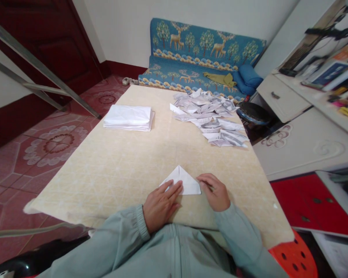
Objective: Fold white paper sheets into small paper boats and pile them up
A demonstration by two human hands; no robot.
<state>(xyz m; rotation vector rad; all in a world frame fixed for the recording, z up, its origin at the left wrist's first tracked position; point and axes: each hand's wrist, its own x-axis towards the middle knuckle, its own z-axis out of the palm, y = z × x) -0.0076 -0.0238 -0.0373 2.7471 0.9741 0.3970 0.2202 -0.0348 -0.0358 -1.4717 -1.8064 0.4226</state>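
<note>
A white sheet of paper, folded into a triangle (188, 186), lies at the near side of the table with its point away from me and a crease or seam down from the tip. Pressing on its left half is my left hand (162, 202), flat with fingers stretched out. My right hand (216, 193) is at the paper's right corner, fingers curled and thumb and fingertips closed at its edge. The left corner is partly covered by my left hand.
On the table (127, 166), a stack of white paper (129, 117) lies far left and a heap of folded papers (208, 116) far right. Beyond stands a blue patterned sofa (191, 69). A white cabinet (307, 146) flanks the right; metal bars (43, 58) stand left.
</note>
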